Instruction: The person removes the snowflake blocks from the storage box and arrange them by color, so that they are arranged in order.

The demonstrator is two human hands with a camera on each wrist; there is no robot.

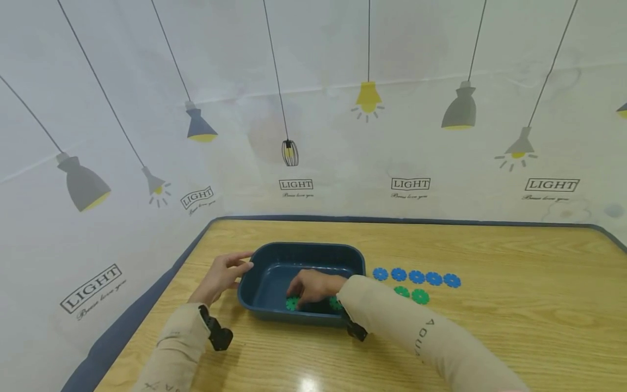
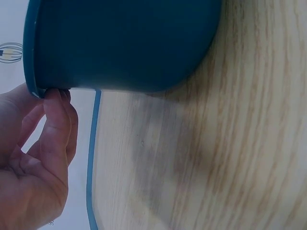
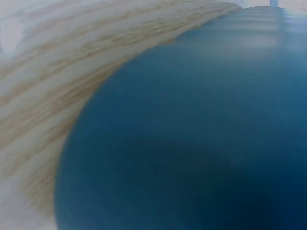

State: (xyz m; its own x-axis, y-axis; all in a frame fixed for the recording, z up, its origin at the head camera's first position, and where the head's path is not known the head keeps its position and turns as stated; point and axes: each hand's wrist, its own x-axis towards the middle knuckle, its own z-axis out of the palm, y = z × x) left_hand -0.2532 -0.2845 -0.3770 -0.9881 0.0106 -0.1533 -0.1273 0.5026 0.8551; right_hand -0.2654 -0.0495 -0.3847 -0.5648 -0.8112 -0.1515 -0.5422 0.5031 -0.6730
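On the table sits a dark blue rectangular basin (image 1: 301, 317) with rounded corners. My left hand (image 1: 222, 275) holds its left rim, and the left wrist view shows the thumb and fingers (image 2: 57, 120) pinching that rim. Inside the basin is my right hand (image 1: 313, 286), its curled fingers and thumb around a green flower-shaped disc (image 1: 292, 304). A second green disc (image 1: 336, 303) lies in the basin under the right forearm. The right wrist view holds only the basin's outer wall (image 3: 168, 134) and some table; the hand is hidden there.
Right of the basin, several blue flower-shaped discs (image 1: 416, 276) form a row on the wooden table (image 1: 514, 283). Two green discs (image 1: 420, 296) lie in front of them. A pale wall covering (image 1: 333, 136) printed with lamps stands behind and to the left.
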